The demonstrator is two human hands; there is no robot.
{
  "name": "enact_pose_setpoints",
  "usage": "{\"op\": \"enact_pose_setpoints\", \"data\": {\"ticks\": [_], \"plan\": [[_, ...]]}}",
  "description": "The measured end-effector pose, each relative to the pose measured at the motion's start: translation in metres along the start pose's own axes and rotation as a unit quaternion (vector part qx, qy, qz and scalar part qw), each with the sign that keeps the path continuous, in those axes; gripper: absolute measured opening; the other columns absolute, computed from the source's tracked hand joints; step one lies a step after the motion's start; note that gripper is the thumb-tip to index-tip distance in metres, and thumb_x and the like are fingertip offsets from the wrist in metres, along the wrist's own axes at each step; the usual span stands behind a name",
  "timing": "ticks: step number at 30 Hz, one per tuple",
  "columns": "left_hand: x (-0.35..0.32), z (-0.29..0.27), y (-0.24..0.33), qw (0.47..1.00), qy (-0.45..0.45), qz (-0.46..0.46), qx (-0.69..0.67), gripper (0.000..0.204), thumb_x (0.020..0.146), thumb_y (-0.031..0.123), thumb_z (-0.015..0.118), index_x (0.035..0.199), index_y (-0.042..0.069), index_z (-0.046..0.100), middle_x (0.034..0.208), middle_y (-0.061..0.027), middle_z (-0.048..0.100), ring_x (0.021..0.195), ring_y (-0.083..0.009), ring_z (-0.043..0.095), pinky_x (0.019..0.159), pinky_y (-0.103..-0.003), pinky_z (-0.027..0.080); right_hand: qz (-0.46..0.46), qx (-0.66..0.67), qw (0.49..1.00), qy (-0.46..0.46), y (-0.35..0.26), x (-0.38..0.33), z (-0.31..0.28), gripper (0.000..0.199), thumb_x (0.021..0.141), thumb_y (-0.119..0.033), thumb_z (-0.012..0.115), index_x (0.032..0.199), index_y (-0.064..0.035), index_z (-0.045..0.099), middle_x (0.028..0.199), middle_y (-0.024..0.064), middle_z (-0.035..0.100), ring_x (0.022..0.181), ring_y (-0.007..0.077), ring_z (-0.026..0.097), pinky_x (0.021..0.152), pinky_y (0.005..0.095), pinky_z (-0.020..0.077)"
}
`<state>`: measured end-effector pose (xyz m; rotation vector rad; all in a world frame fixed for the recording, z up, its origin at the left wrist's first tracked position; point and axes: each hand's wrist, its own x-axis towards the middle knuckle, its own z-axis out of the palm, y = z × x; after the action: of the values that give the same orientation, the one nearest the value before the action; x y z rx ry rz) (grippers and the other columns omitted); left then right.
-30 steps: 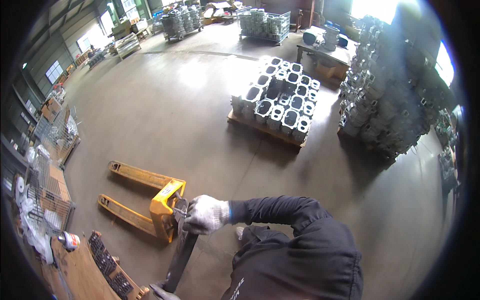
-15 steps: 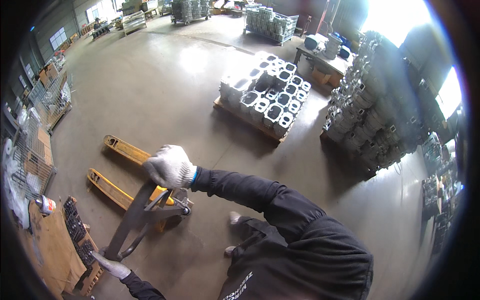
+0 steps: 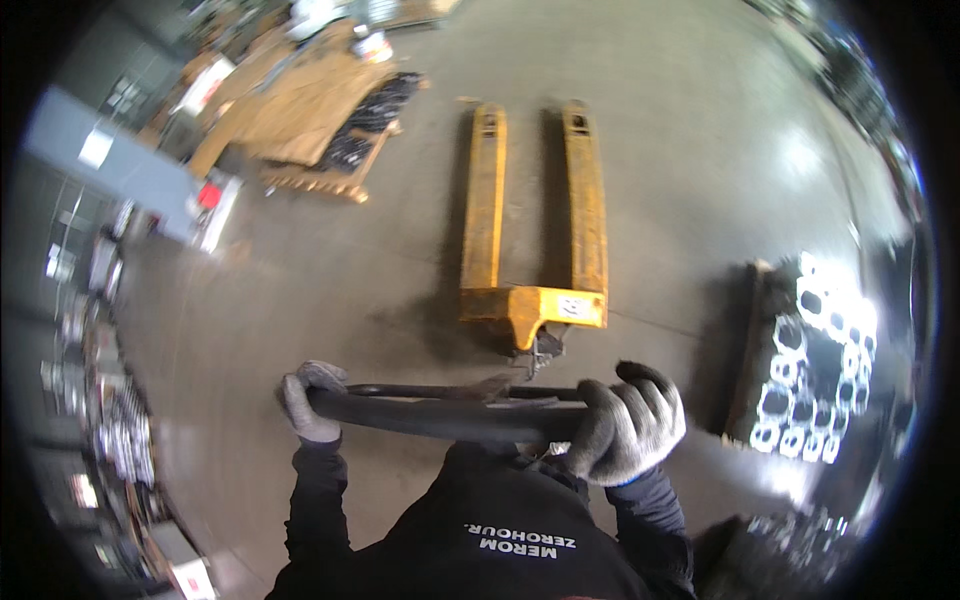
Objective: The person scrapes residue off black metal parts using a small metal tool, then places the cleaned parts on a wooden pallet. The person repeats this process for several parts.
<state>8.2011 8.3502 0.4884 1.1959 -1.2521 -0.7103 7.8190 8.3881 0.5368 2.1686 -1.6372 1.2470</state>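
Note:
A yellow pallet jack (image 3: 535, 305) stands on the floor ahead of me, its two forks pointing away and nothing on them. Its dark handle bar (image 3: 450, 416) runs crosswise in front of my body. My left hand (image 3: 313, 402), in a pale knit glove, is closed around the left end of the bar. Gloved too, with darker fingertips, my right hand (image 3: 632, 425) curls over the right end. Below the bar, the handle's shaft is mostly hidden.
To the right sits a pallet of silvery metal castings (image 3: 785, 370), with more castings (image 3: 780, 555) stacked nearer me. A wooden pallet (image 3: 320, 183) bearing dark parts and brown cardboard (image 3: 300, 110) lies at far left. Shelves and parts (image 3: 120, 410) line the left side.
The view has swung left. The pallet jack's forks, which pointed left, now point straight away, and the castings pallet has shifted to the right side. Both hands still hold the handle.

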Motion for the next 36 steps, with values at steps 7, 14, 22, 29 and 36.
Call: {"op": "enact_pose_setpoints", "data": {"ticks": [7,14,22,29,36], "plan": [[-0.099,0.032,0.040,0.973,0.087,0.029,0.213,0.051,0.102,0.040,0.047,0.072,0.002,0.063,0.067,-0.0119,0.065,0.060,-0.0288,0.062,0.064,-0.043,0.051,-0.058,0.066,0.995,0.051,0.062,0.024,0.003,0.028,0.072,-0.023,0.056,0.086,-0.0050,0.073,0.067,0.0078,0.062,0.074,0.0330,0.069,0.077,0.0485,0.0560],[-0.133,0.076,0.029,0.877,0.139,0.299,0.350,0.035,0.087,0.008,0.066,0.119,-0.001,0.058,0.094,-0.0181,0.067,0.076,-0.0306,0.067,0.068,-0.043,0.054,-0.139,0.098,0.984,0.059,0.114,0.039,0.029,0.026,0.089,-0.016,0.051,0.085,0.0026,0.068,0.072,0.0136,0.065,0.078,0.0397,0.068,0.082,0.0528,0.0559],[-0.097,0.097,0.060,0.949,0.191,0.018,0.250,0.021,0.094,0.020,0.066,0.082,0.002,0.070,0.077,-0.0174,0.069,0.070,-0.0381,0.065,0.065,-0.044,0.051,-0.109,0.272,0.954,0.061,0.137,0.097,0.101,0.037,0.094,-0.019,0.045,0.088,0.0087,0.069,0.084,0.0215,0.070,0.079,0.0352,0.068,0.062,0.0393,0.0532],[0.006,0.062,0.025,0.937,0.270,0.063,0.211,0.022,0.090,0.020,0.066,0.074,0.005,0.067,0.065,-0.0168,0.064,0.063,-0.0391,0.063,0.060,-0.048,0.050,-0.126,0.306,0.941,0.072,0.141,0.160,0.193,0.043,0.101,-0.023,0.042,0.097,0.0088,0.071,0.091,0.0204,0.072,0.075,0.0308,0.068,0.064,0.0364,0.0532],[0.132,0.008,-0.038,0.894,0.311,0.205,0.248,0.018,0.086,0.019,0.068,0.071,0.011,0.063,0.068,-0.0135,0.061,0.067,-0.0363,0.061,0.062,-0.046,0.047,-0.085,0.276,0.954,0.082,0.110,0.230,0.291,0.048,0.107,-0.031,0.041,0.100,0.0048,0.073,0.091,0.0175,0.072,0.082,0.0304,0.069,0.076,0.0421,0.0553]]}}
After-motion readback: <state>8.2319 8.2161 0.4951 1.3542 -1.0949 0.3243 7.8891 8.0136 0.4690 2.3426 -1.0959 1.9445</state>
